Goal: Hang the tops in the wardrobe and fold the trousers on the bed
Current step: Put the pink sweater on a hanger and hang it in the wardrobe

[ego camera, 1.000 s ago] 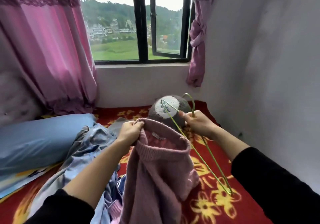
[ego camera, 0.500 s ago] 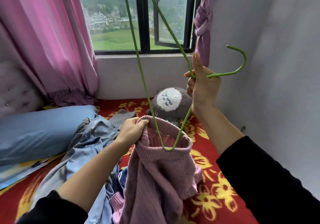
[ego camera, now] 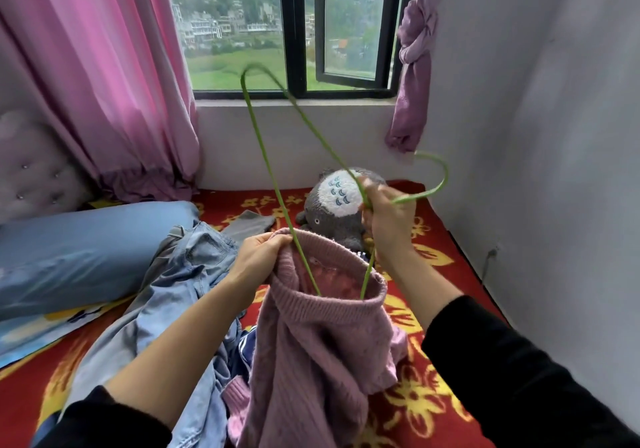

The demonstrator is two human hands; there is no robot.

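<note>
A soft pink ribbed knitted sweater (ego camera: 311, 350) hangs limp above the bed's red flowered cover (ego camera: 440, 395). The left hand (ego camera: 258, 259) pinches the collar rim, grip closed on the knit, holding the neck open. 1 corner of a thin green wire hanger (ego camera: 270, 170) dips inside the neck; the right hand (ego camera: 388, 229) curls its grip round the wire below the hook. The knit looks light and stretchy, likely to sag, so the collar seems the surest hold. Pale blue denim jeans (ego camera: 187, 274) lie crumpled to the left. Beyond sits a grey plush toy (ego camera: 329, 205).
</note>
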